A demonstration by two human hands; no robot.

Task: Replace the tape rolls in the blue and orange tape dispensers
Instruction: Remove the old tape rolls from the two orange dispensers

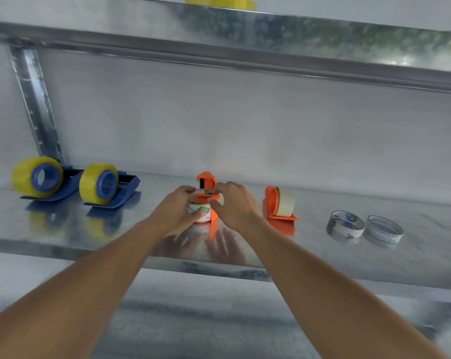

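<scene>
An orange tape dispenser (pixel 206 179) stands at the middle of the metal shelf (pixel 64 244). My left hand (pixel 176 209) wraps around a white labelled tape roll (pixel 201 212) sitting in it. My right hand (pixel 233 203) pinches at the roll's top by the dispenser's hub. A second orange dispenser (pixel 272 202) with a pale tape roll (pixel 285 202) stands to the right. Two blue dispensers (pixel 71 177) (pixel 127 183) at the left each carry a yellow tape roll (pixel 25 174) (pixel 88 183).
Two thin, nearly used-up tape rings (pixel 344 224) (pixel 385 228) lie flat on the shelf at the right. An upper shelf beam (pixel 245 55) runs overhead with a yellow object (pixel 219 1) on it. A metal upright (pixel 35 99) stands at the back left.
</scene>
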